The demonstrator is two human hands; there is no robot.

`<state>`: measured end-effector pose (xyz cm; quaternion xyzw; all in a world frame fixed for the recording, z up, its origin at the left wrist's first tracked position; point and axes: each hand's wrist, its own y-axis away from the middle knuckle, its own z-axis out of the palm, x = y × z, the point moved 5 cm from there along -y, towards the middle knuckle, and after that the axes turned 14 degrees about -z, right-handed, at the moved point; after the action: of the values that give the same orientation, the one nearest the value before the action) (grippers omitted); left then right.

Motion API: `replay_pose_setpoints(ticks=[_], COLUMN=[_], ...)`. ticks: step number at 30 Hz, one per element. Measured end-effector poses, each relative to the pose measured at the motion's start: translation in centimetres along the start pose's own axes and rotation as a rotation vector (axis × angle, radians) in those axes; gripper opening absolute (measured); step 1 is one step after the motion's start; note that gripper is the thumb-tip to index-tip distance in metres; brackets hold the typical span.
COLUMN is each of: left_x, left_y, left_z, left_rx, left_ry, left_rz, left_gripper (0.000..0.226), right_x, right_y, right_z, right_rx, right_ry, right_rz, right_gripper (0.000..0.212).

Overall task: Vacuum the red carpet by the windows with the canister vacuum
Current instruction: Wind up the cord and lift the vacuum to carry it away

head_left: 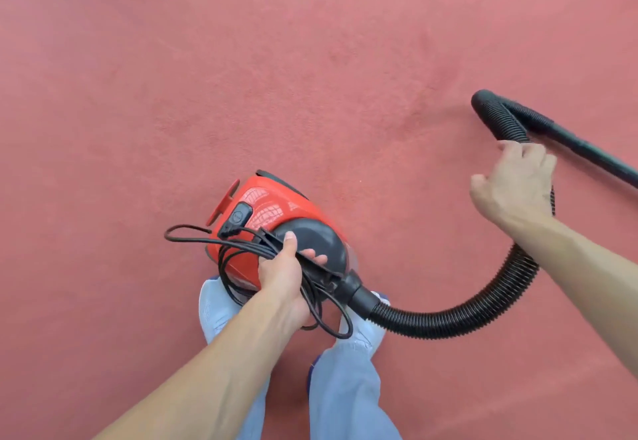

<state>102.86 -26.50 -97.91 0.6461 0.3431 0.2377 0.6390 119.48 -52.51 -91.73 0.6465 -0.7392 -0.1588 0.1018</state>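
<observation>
Red carpet (241,77): fills nearly whole view, bare on all sides of the gear; dark strip at top-left edge, too thin to ID. Open floor ahead and to the left; faint crease in pile upper centre-right. Canister vacuum (272,218): red body w/ dark grey cap, lower centre, just in front of the person's legs (pale blue trousers (345,388)); can't tell if resting on carpet or lifted. Containers: none but the canister itself, contents not visible. Power cord (221,241): black, looped in loose coils over canister rear, plug lying on the red top. Left hand (281,277): closed round the canister handle w/ cord loops bunched in same grip. Hose (483,305): black, ribbed, leaves canister front, curves right and up behind the right hand, bends back into a rigid black wand (593,153) running off right edge. Right hand (514,180): fingers spread, half-open, over the hose; grip not visible, can't tell if holding.
</observation>
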Motion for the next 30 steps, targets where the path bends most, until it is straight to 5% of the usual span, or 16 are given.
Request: replay_pose_setpoints(ticks=[6,11,13,17,24,27,30], left_x=[0.0,0.5,0.7,1.1,2.8,3.2,3.7], left_y=[-0.3,-0.3,-0.5,-0.4,0.7,1.4,2.2], left_z=[-0.1,-1.1,-1.5,-1.8,-2.1,-2.6,-3.5], left_rx=[0.001,0.053,0.073,0.076,0.057,0.046,0.031], left_ry=[-0.038,-0.09,-0.128,-0.263,-0.536,-0.575,-0.619], left_rz=[0.031,0.044,0.044,0.041,0.067,0.052,0.013], left_gripper=[0.04,0.036,0.036,0.036,0.02,0.024,0.024], right_x=[4.8,6.1,5.4,0.7,-9.7,-13.1,-14.9], right_y=[0.2,-2.0,-2.3,0.4,11.3,15.4,18.7], right_z=[1.2,0.2,0.8,2.4,3.3,4.0,5.0], right_rx=[-0.05,-0.165,-0.246,-0.347,-0.382,-0.452,-0.512], right_ry=[0.219,0.189,0.023,-0.712,-0.798,-0.848,-0.932], right_rz=[0.124,0.174,0.221,0.353,-0.04,-0.228,-0.171], right_gripper=[0.098,0.077,0.063,0.054,0.085,0.055,0.029])
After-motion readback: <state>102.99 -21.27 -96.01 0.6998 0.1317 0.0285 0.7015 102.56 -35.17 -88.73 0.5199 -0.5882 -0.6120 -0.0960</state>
